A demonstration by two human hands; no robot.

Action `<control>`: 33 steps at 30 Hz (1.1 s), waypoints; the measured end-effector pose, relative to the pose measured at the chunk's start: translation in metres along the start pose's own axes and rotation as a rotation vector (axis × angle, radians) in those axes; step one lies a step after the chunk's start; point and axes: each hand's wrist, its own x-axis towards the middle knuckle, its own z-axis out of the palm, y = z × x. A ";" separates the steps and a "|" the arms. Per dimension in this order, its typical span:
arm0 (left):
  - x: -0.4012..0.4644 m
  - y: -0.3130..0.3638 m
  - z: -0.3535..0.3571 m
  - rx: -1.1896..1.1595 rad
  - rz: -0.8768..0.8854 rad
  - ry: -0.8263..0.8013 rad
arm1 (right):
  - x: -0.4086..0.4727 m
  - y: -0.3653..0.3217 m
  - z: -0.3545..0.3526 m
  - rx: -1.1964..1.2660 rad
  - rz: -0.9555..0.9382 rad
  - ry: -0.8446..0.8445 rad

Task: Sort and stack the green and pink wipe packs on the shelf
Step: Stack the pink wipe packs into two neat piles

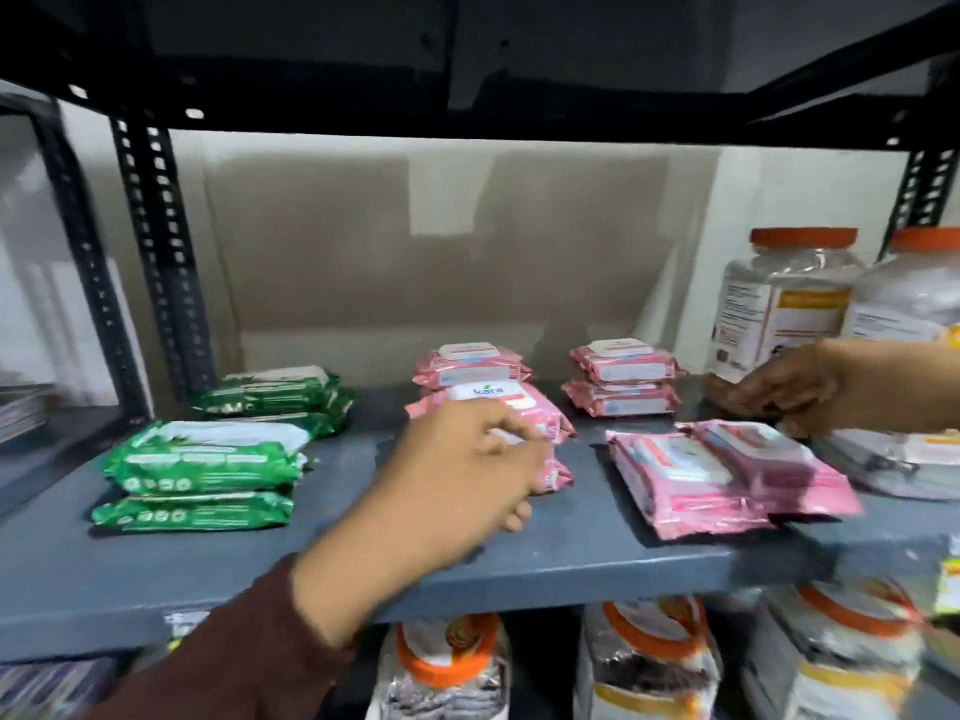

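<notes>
On the grey shelf [597, 569], the green wipe packs stood at the left in two stacks: a near stack [200, 475] of two packs close to the front edge, and a far stack [275, 397] behind it, nearer to the wall. The pink packs filled the middle. A far middle stack [470, 366] stood near the wall, and just in front of it was a near middle stack [519, 413], its top pack showing a white lid with blue letters. To the right of these, a far stack of two pink packs [621, 379] sat apart from the others. Near the front, two loose pink packs [722, 475] lay flat, one overlapping the other and both blurred.

The left hand [462, 485], coming from a dark brown sleeve [234, 662], reached to the near middle stack. Its fingers were curled around the near side of the packs, grasping them, though how many packs they held I could not tell. The right hand [784, 392] entered from the right edge, its fingers stretched toward the left, just beyond the loose pink packs. It was blurred, and whether it gripped anything could not be told.

Two clear jars with orange lids [784, 298] stood at the far right.
</notes>
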 end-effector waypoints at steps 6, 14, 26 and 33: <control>0.048 0.024 0.112 0.761 0.336 0.092 | 0.007 0.006 -0.010 -0.381 0.102 -0.187; 0.083 0.030 0.165 1.093 0.235 -0.017 | 0.014 0.021 -0.019 -0.393 0.019 -0.200; 0.034 0.033 0.089 0.927 0.029 -0.422 | 0.027 0.021 -0.018 -0.452 0.153 -0.109; 0.034 0.028 0.069 0.881 0.019 -0.494 | 0.055 -0.011 0.016 -0.423 0.221 0.075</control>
